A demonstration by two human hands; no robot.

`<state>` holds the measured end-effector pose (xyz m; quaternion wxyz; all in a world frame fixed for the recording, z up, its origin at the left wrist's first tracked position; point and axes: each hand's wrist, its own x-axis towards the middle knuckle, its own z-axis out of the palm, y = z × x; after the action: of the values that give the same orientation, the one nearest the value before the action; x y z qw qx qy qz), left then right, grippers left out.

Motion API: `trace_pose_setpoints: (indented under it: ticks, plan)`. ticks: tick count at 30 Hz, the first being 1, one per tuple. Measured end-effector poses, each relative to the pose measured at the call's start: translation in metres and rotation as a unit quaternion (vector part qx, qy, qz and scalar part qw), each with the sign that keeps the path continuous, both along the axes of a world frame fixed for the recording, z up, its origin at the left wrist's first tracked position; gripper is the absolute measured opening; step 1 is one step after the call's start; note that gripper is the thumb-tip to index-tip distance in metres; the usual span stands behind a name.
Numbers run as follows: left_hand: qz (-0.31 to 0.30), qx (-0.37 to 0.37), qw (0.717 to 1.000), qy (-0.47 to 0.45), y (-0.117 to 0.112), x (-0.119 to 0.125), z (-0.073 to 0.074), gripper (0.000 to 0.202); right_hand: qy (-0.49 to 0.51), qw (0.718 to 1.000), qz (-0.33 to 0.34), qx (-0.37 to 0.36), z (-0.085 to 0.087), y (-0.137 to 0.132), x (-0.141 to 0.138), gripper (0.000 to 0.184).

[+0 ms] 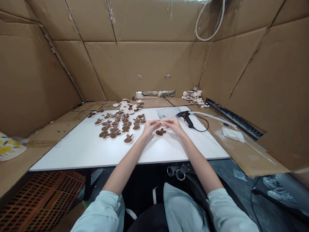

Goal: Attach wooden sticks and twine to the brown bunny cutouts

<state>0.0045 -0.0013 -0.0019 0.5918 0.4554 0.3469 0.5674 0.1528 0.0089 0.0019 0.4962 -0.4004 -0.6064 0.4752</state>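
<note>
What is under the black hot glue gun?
The hot glue gun lies on the white tabletop, its nozzle end at a clear plastic sheet. The surface its body covers is hidden; I can't tell how far the sheet runs beneath.

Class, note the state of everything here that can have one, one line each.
Left hand: fingertips pinching a small pale piece
Right hand: pinching it too
Glue gun: lying on its side, cord attached
Brown pieces: loose, mostly left of the hands
White cable: hanging in a loop
</note>
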Motion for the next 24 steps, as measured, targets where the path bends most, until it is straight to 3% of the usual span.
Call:
trace_pose_setpoints:
  ticks: [6,17,24]
  plan:
    - [0.004,0.023,1.000,0.020,0.0003,0.0002,-0.0027,0.045,0.013,1.000,-0.016,0.011,-0.0022,0.0003,-0.0022,0.026]
    - [0.063,0.108,0.983,0.134,-0.0057,0.0025,0.0010,0.028,0.014,0.999,-0.013,0.038,-0.0011,-0.0024,-0.0030,0.023]
    - [0.054,0.138,0.982,0.117,-0.0048,0.0018,0.0003,0.028,0.037,0.998,-0.026,0.038,-0.0023,-0.0022,-0.0038,0.029]
